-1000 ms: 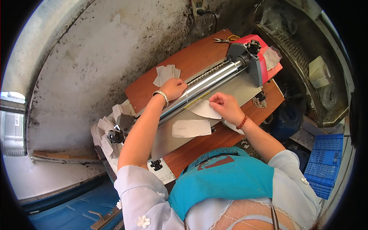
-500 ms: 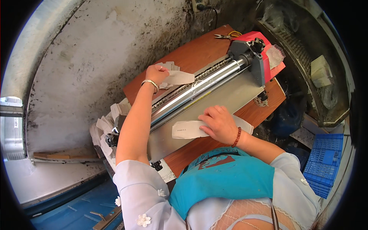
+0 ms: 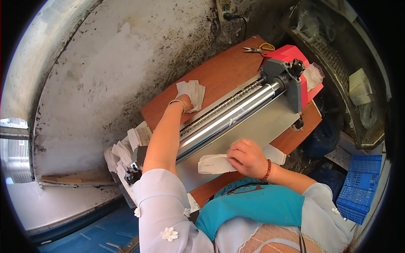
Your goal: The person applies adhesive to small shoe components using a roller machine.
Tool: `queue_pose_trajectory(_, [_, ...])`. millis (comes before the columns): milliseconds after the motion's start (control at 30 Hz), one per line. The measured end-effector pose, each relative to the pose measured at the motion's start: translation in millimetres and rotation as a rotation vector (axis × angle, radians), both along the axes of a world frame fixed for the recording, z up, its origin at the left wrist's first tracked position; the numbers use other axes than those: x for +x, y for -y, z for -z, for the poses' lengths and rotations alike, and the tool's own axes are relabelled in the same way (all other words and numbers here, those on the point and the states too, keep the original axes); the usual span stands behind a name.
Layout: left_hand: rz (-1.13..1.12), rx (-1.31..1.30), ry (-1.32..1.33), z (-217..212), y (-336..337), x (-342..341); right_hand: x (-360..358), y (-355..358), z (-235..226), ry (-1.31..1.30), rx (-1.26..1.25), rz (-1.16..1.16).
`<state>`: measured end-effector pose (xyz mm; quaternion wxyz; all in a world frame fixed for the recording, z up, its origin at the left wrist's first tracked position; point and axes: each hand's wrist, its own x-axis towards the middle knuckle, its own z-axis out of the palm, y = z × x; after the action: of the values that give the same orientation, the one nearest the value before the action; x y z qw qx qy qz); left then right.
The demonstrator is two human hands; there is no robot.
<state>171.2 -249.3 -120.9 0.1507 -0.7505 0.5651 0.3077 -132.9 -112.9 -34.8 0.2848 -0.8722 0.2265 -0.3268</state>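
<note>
The left hand reaches across the long polished metal roller to a fanned pile of flat, off-white, paper-like pieces. That pile lies on the red-brown wooden tabletop, near its far edge and toward its far left corner. The fingers are bent down against the pieces, tips hidden, so I cannot tell whether they grip one.

The right hand is on the near side, over the right end of a long, pale, round-cornered flat piece at the near edge of the grey metal plate. Its fingers are curled and close together; whether they pinch the piece or only press on it, I cannot tell. Another pale flat piece shows beyond that hand, by the tabletop's near edge.

For good handling, the right fingertips should part off a single layer at the end, since thin pieces like these probably cling together. A light pinch ought to avoid creasing. The left palm would do well to press the fanned pile square, away from the roller's far side. Because the left forearm crosses above the roller, wrist and silver-coloured bracelet are best held high and clear of it.
</note>
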Motion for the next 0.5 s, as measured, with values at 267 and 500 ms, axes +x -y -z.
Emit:
queue_pose_trajectory(267, [-0.096,-0.105,-0.401,-42,6,-10,-34,32,-14,0.014,1.149,0.069])
queue_pose_trajectory(500, [-0.170,0.036,-0.653,-81,-25,-52,-32,44,-11,0.023,1.066,0.205])
